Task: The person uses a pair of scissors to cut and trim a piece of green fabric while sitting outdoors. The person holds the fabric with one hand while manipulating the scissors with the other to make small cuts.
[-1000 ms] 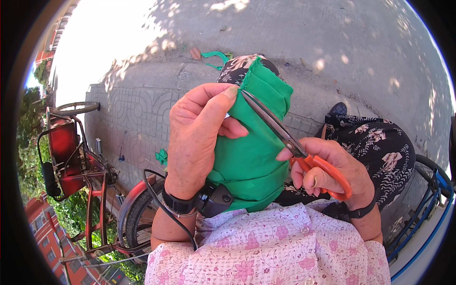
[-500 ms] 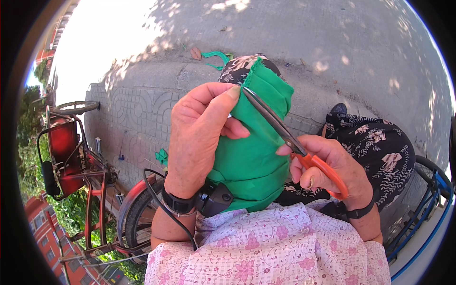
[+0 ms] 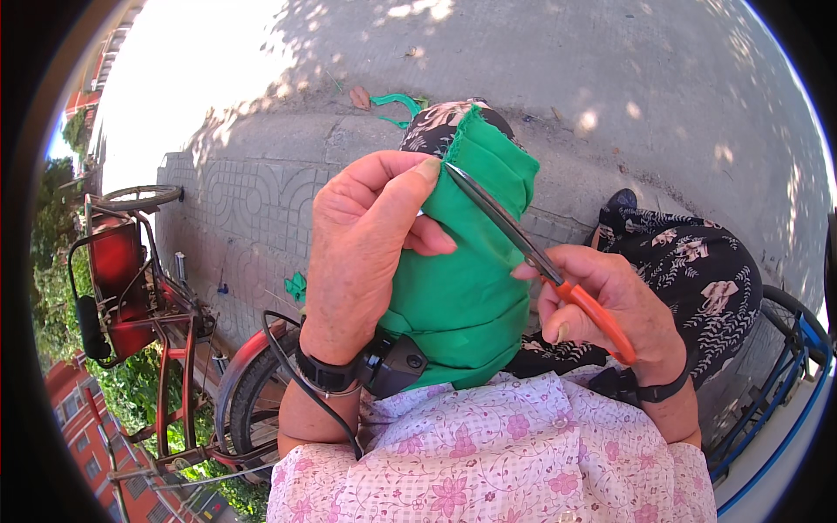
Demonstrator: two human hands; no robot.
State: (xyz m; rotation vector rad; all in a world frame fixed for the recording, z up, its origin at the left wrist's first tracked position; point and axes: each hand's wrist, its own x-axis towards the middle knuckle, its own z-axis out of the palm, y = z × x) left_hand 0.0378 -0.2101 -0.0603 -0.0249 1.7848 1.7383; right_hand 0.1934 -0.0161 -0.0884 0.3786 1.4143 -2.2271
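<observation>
A piece of green cloth (image 3: 462,279) lies draped over my left thigh and knee, its frayed edge running up toward the knee. My left hand (image 3: 375,218) pinches that edge between thumb and forefinger. In my right hand (image 3: 602,301) is a pair of scissors (image 3: 506,222) with orange handles. The blades look closed or nearly so, and their tips touch the cloth right beside my left thumb. A small white bit shows under my left fingers; what it is I cannot tell.
Green scraps (image 3: 397,105) lie on the pavement beyond my knee, another scrap (image 3: 296,286) to the left. A red tricycle (image 3: 131,279) stands at the left with its wheel close to my left forearm. At the lower right is a blue metal frame (image 3: 767,392) with a wheel.
My right hand has closed slightly, bringing the scissor handles closer together. The left hand and the cloth have barely moved.
</observation>
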